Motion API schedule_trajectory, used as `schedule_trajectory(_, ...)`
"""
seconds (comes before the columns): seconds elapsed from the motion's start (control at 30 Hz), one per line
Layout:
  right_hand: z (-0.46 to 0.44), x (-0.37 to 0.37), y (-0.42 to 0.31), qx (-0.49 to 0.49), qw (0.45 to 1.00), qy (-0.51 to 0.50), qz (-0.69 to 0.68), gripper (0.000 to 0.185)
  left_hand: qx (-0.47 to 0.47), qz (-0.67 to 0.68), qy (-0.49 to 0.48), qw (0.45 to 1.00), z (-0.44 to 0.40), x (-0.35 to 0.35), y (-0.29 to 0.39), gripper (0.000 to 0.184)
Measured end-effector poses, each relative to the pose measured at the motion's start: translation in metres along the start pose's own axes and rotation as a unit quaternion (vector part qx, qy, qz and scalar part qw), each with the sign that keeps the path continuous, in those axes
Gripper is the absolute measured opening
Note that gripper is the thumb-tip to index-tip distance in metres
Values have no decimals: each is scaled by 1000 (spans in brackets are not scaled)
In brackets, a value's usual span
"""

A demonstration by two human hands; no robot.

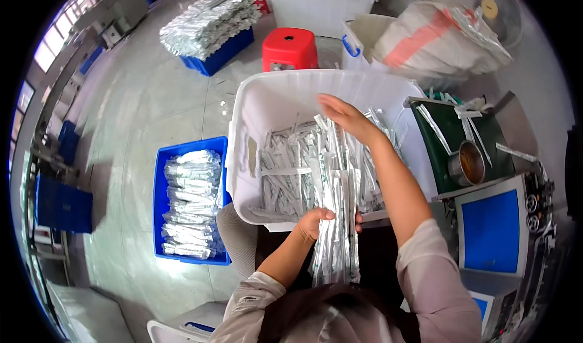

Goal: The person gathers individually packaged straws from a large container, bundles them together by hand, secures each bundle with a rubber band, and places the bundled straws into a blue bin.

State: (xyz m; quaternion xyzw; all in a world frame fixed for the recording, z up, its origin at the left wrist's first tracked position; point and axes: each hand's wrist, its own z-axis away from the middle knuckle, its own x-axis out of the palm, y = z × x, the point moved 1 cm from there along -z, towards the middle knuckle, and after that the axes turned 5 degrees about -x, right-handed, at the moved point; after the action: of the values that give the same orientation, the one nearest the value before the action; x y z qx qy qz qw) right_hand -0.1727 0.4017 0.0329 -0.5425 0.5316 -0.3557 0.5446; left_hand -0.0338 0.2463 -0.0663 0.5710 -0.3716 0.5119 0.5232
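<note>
A bundle of long, narrow silver foil packets stands upright over my lap. My left hand is closed around its lower part, thumb in front and fingertips showing on the far side. Stretched out flat, my right hand is at the upper ends of the packets and grips nothing; whether its palm touches them I cannot tell. Beneath both hands is a large white plastic bin, with many loose foil packets lying criss-cross inside. What the packets contain is hidden.
On the floor to the left, a blue crate holds stacked foil packets. Behind are another heaped blue crate, a red stool and a woven sack. On the right, a green-topped machine carries a metal cup.
</note>
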Motion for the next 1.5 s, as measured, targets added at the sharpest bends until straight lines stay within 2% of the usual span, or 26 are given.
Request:
schedule_trajectory(0.03,-6,-1,-3,-2,1000,9,0,57,-2,0,-87,996,-4,-5,0,63)
schedule_trajectory(0.07,-11,3,-6,56,987,-151,2,44,-9,-24,-100,995,-7,-10,0,65)
schedule_trajectory(0.1,-12,6,-6,114,944,-310,3,37,8,-25,-107,994,-7,-6,-1,66)
schedule_trajectory(0.17,16,19,2,78,945,-311,62,36,30,-21,-112,993,-2,8,-4,67)
schedule_trajectory(0.23,46,35,20,51,939,-319,116,37,65,56,-70,994,3,17,-15,66)
schedule_trajectory(0.27,60,41,32,120,942,-286,131,36,63,66,-67,994,3,5,-22,66)
schedule_trajectory(0.3,71,43,42,187,938,-250,148,36,52,43,-15,998,0,-16,-29,62)
schedule_trajectory(0.33,81,45,47,193,938,-248,144,36,37,19,38,998,-1,-20,-32,58)
schedule_trajectory(0.37,89,45,49,119,986,-37,110,36,33,25,73,996,-5,-25,-32,47)
schedule_trajectory(0.4,98,43,49,37,981,178,74,37,20,53,88,994,-5,-21,-25,48)
schedule_trajectory(0.43,111,36,48,1,960,247,129,42,40,46,95,994,-2,-23,-21,46)
schedule_trajectory(0.5,148,46,45,89,952,286,58,45,79,28,115,990,6,-19,-7,45)
schedule_trajectory(0.53,170,56,51,213,950,220,-56,48,100,0,118,988,11,-23,0,52)
schedule_trajectory(0.57,188,70,48,208,962,173,-23,48,130,0,126,983,14,-21,3,59)
schedule_trajectory(0.63,211,90,29,121,986,105,32,47,185,-22,130,974,18,-4,10,79)
schedule_trajectory(0.73,221,99,11,165,978,125,12,44,186,-25,104,977,19,3,9,87)
schedule_trajectory(0.8,226,105,8,133,978,156,40,41,134,-7,103,986,27,-1,4,83)
schedule_trajectory(0.87,228,105,3,138,974,167,71,38,143,-17,166,976,32,-8,2,72)
schedule_trajectory(1.0,224,103,6,91,983,124,97,35,143,-11,162,976,34,-4,1,72)
schedule_trajectory(1.07,221,102,7,156,951,43,262,34,162,-13,151,975,34,-5,0,73)
schedule_trajectory(1.1,221,104,9,84,951,86,283,30,153,4,148,977,35,-15,-2,73)
schedule_trajectory(1.17,224,111,14,25,922,127,364,20,149,7,168,974,40,-25,-2,72)
schedule_trajectory(1.3,222,117,20,-17,893,138,428,9,172,-3,213,962,39,-46,-3,52)
schedule_trajectory(1.37,215,114,20,-29,892,145,428,6,174,-41,300,937,41,-32,4,43)
schedule_trajectory(1.4,212,112,18,-48,890,152,427,6,176,5,265,948,40,-38,5,36)
schedule_trajectory(1.5,204,108,15,-44,878,195,434,9,221,39,274,935,46,-24,12,24)
